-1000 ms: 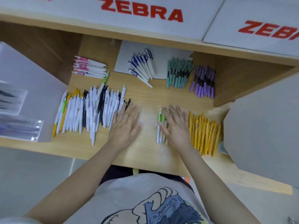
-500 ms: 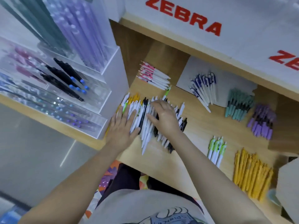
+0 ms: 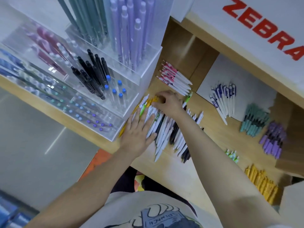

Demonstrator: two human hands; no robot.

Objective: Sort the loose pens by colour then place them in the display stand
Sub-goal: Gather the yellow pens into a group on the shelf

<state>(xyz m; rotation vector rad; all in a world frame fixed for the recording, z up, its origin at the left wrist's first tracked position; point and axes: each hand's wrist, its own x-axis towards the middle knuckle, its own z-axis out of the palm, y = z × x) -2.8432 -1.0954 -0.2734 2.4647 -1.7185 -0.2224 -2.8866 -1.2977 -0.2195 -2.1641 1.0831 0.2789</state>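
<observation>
A mixed pile of loose pens [image 3: 169,129], mostly white with some black, lies on the wooden shelf [image 3: 212,134] beside the clear acrylic display stand [image 3: 146,68]. My left hand [image 3: 138,130] rests flat on the pile's near-left part, fingers straight. My right hand [image 3: 170,102] reaches across to the pile's far-left end, fingers curled onto a few yellow pens [image 3: 152,100] next to the stand. Sorted groups lie around: pink pens [image 3: 174,78], blue pens [image 3: 223,97], teal pens [image 3: 253,120], purple pens [image 3: 273,139], green pens [image 3: 232,154] and a yellow group [image 3: 261,183].
The stand's compartments hold upright lilac, grey-green, black and blue-capped pens. A white paper sheet [image 3: 212,71] lies under the blue group. A white panel with red ZEBRA lettering [image 3: 263,25] runs above the shelf. A wooden divider [image 3: 291,145] bounds the shelf at right.
The view has swung left toward the stand. Both hands left the green group for the mixed pile; the right hand then slid to its far-left end, onto the yellow pens.
</observation>
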